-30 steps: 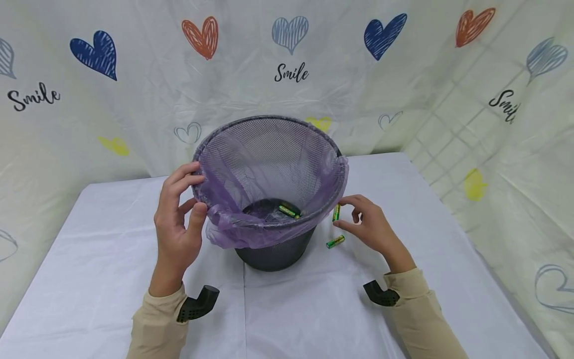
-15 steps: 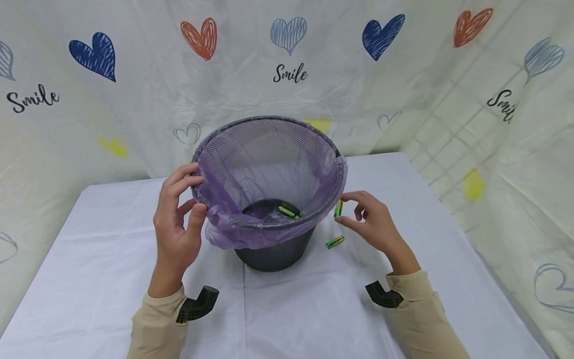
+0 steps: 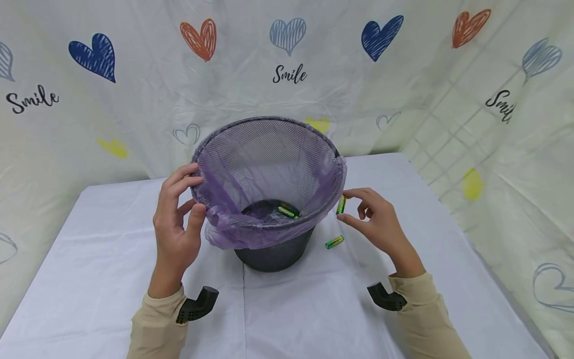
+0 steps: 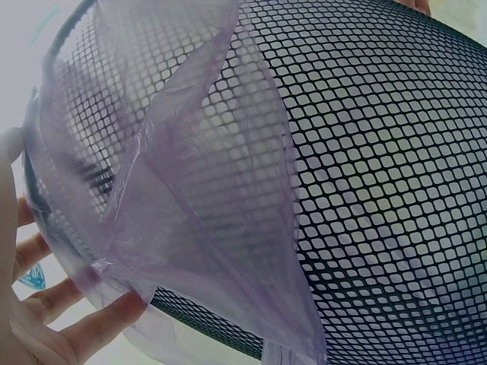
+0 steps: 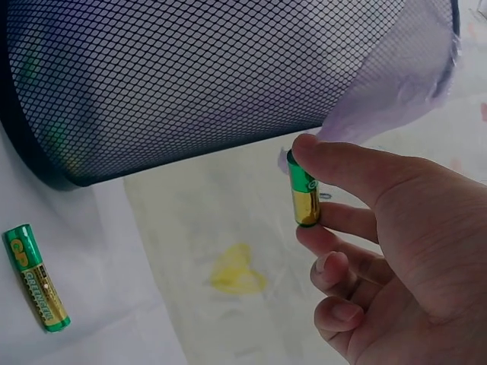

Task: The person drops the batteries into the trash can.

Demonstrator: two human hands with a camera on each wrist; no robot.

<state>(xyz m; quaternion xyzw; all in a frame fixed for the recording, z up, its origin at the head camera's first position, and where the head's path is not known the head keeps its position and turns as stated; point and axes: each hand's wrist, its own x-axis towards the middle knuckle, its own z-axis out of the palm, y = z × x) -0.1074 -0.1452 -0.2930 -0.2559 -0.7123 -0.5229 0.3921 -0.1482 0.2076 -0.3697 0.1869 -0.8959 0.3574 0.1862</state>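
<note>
A dark mesh wastebasket (image 3: 273, 257) stands on the table, its rim draped with a thin purple bin liner (image 3: 251, 234). My left hand (image 3: 177, 227) rests against the left side of the lined rim, fingers spread, with fingertips on the liner. Between the thumb and fingers of my right hand (image 3: 374, 219) is a green and gold battery (image 5: 304, 190), pinched at its ends, just outside the basket's right side. Another such battery (image 3: 334, 242) lies on the table below that hand. At least one battery (image 3: 287, 212) shows inside the basket, on its bottom.
A white cloth covers the table (image 3: 103, 259). Behind it hangs a pale curtain (image 3: 242, 89) printed with hearts and the word Smile. Black curved mounts (image 3: 198, 304) are on both wrists.
My right hand has shifted slightly up and to the right with the battery, away from the one lying on the table. My left hand stays at the rim.
</note>
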